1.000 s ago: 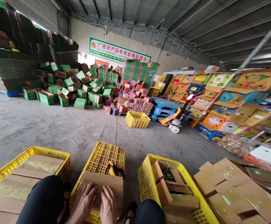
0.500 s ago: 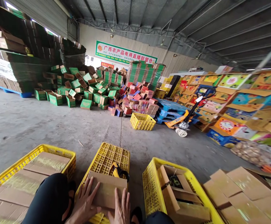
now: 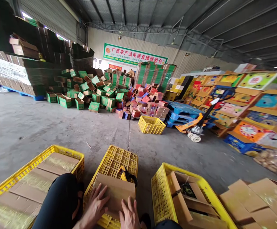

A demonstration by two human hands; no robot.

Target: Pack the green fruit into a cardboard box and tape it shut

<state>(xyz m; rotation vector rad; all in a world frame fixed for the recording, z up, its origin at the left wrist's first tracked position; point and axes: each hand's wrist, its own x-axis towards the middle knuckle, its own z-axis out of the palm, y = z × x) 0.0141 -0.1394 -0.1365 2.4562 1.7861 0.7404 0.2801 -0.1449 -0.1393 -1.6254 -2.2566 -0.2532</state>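
Resting both hands on a rectangular brown cardboard box [image 3: 120, 187], a person in dark trousers [image 3: 59, 203] works low to a grey warehouse floor. The left hand [image 3: 97, 201] lies over the box's left side with fingers spread; the right hand [image 3: 130, 213], also spread, touches its near right portion, its wrist cut off by the lower edge. Neither hand is closed around the box, whose near side is partly hidden by them. The box sits on the near end of a yellow perforated plastic crate [image 3: 120, 156], just beside a yellow-and-black handheld tool [image 3: 126, 175] partly masked by the box. At left, a yellow slatted plastic crate [image 3: 53, 148] of taped cartons runs out of frame, partly blocked by a knee. At right, dark contents [image 3: 187, 190] inside an open brown carton [image 3: 175, 183] are hard to make out.
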